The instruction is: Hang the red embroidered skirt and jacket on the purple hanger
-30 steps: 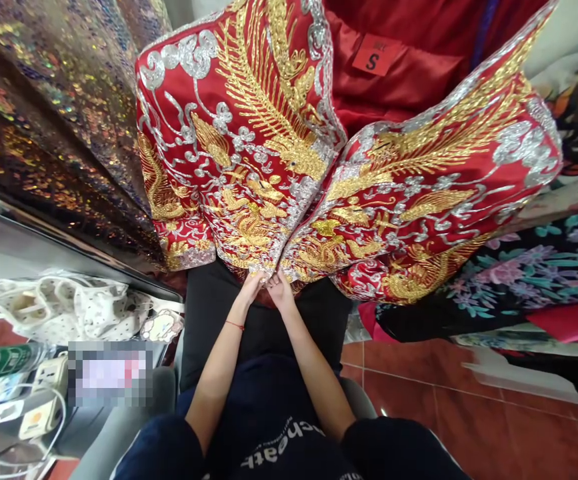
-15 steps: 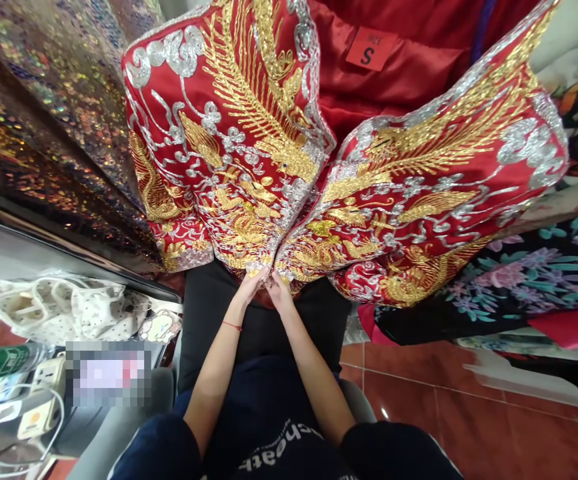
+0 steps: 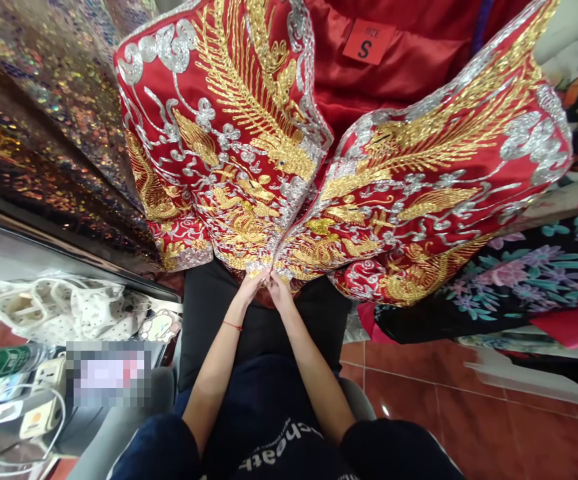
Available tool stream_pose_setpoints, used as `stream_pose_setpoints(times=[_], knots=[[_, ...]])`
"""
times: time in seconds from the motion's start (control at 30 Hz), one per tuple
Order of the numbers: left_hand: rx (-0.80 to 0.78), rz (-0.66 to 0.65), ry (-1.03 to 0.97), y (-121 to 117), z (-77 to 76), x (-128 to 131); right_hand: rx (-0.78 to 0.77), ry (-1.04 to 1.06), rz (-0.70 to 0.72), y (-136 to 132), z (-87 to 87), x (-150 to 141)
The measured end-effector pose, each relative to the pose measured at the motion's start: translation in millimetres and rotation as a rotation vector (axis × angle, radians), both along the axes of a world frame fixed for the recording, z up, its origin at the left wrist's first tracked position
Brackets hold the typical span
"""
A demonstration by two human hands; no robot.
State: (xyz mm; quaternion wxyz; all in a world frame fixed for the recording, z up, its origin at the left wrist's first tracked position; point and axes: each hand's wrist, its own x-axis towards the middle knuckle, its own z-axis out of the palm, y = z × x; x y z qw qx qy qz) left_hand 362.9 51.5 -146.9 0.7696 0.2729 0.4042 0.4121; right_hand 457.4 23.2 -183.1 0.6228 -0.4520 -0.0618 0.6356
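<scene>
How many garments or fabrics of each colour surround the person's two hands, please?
Red embroidered jacket, pinched at its hem by left hand and right hand: 1
Dark sequinned fabric: 1
Floral printed fabric: 1
Black garment: 1
Total: 4

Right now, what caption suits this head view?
Left hand and right hand pinch the hem of an embroidered red jacket.

On the far side, the red tag (image 3: 369, 42) sewn into the lining of the embroidered red jacket (image 3: 249, 153) reads "S", with small print above it that looks like "SIZE". Near me, white lettering on my dark top (image 3: 279, 447) shows upside down; only "heat" is clear, the rest is cut off or too small.
</scene>
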Motion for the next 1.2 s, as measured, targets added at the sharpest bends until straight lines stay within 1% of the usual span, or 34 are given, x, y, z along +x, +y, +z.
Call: stream_pose_setpoints(times=[0.13,0.37,0.63,0.93,1.2], knots=[[0.016,-0.015,0.029,-1,-2.0,0,0.011,0.037,-0.031,1,0.3,2],[0.022,0.022,0.027,-4,-10.5,2,-0.006,0.050,-0.054,3,-0.4,10],[-0.019,0.037,-0.023,-2,-4.7,2,-0.021,0.021,-0.014,1,1.0,4],[-0.053,0.020,-0.051,-7,-10.0,5,-0.012,0.011,0.006,-1,3.6,4],[-0.087,0.012,-0.028,-11,-7.3,6,-0.014,-0.002,0.018,-1,4.1,9]])
